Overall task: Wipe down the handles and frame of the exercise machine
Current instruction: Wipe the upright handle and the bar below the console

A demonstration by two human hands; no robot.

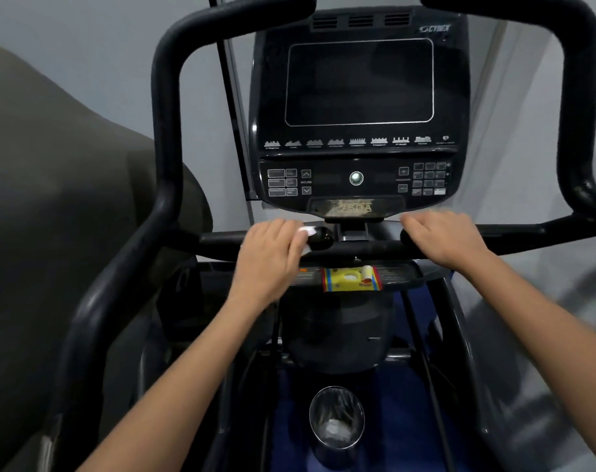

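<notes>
On crossbar (358, 248): left hand (272, 257) clamps white wipe (307, 231) at fingertips; right hand (446, 238) grips bar.

I see the console (358, 107) dead ahead, crossbar (358, 248) just below it. My left hand (272, 257) rests on the crossbar left of centre, a wipe (307, 231) under its fingers; right hand (450, 238) on the right. Tissue box (351, 279) on the tray (402, 274) under the bar. Bin (337, 420) on the floor below. Curved handles (167, 131) on either side.
</notes>
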